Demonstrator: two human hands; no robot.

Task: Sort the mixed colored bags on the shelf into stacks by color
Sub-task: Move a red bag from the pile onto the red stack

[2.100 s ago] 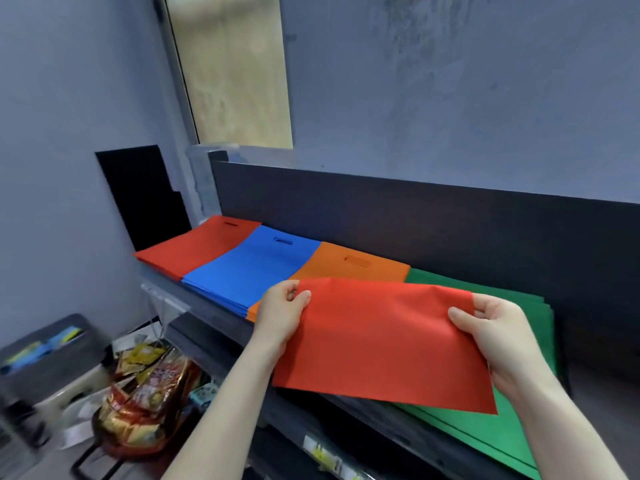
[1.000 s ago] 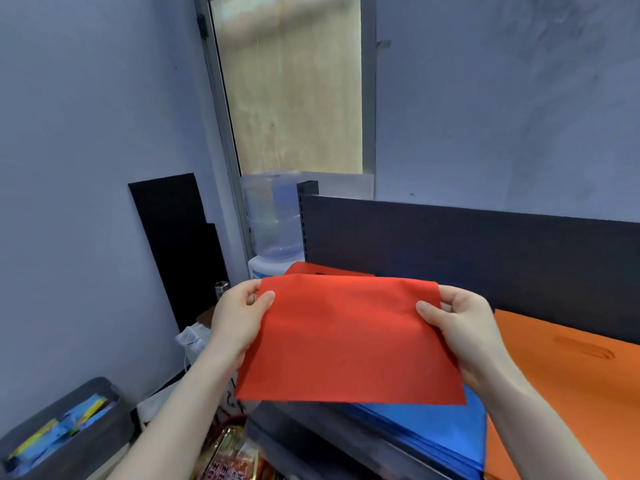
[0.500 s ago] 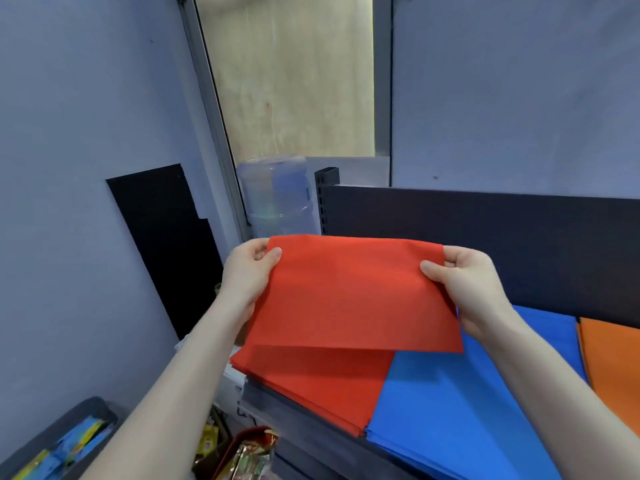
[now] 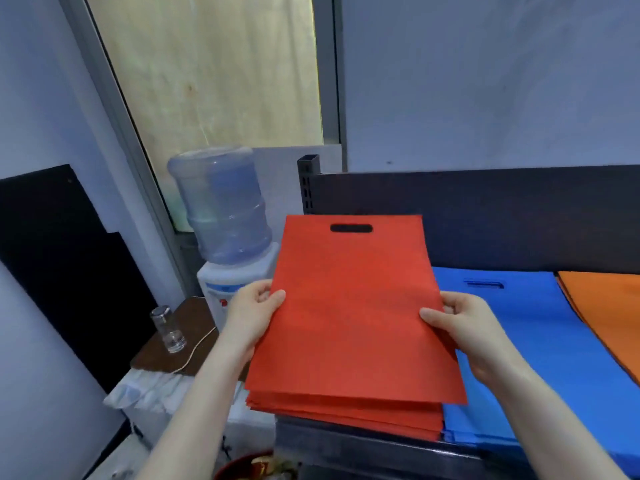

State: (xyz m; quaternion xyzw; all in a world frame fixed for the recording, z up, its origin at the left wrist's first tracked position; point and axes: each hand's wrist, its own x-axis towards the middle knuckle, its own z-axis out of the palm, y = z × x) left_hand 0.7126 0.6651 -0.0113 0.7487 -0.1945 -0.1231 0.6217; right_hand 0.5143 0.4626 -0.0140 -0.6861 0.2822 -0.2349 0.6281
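A red bag [image 4: 349, 306] with a cut-out handle at its far end lies spread over the red stack [image 4: 346, 415] at the left end of the dark shelf [image 4: 363, 445]. My left hand [image 4: 251, 315] pinches its left edge, thumb on top. At the right edge, my right hand [image 4: 464, 327] pinches it the same way. Right of the red stack lies the blue stack [image 4: 540, 341], and the orange stack [image 4: 609, 306] sits at the far right edge of view.
The shelf's dark back panel [image 4: 502, 216] rises behind the stacks. A water dispenser with a large bottle [image 4: 221, 209] stands left of the shelf. A glass jar [image 4: 168, 329] sits on a brown side table [image 4: 194, 337]. A black board [image 4: 59, 265] leans on the left wall.
Both hands carried the red bag left from the green stack, past orange and blue, and lowered it onto the red stack, turned so its handle end points to the back panel.
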